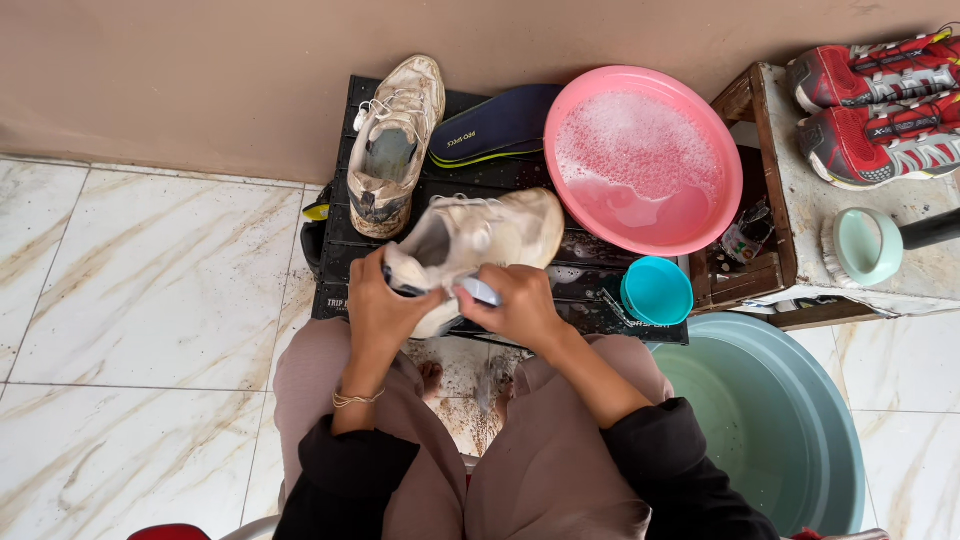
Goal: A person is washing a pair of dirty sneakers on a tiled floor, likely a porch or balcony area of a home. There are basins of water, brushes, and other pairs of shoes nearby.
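Observation:
My left hand (pixel 383 305) grips the heel of a dirty white sneaker (pixel 478 237), holding it over a black plastic crate (pixel 340 240). My right hand (pixel 516 305) is closed on a small brush (pixel 481 291) pressed against the sneaker's side. A second dirty white sneaker (pixel 394 143) lies on the crate to the upper left. Beside it rests a dark blue insole (pixel 495 124) with a green edge.
A pink basin (pixel 643 160) of soapy water sits on the crate, a small teal cup (pixel 657 291) below it. A large green tub (pixel 770 420) stands at right. A wooden stand (pixel 790 230) holds red sneakers (pixel 880 95) and a mint round brush (pixel 866 245). Marble floor tiles lie left.

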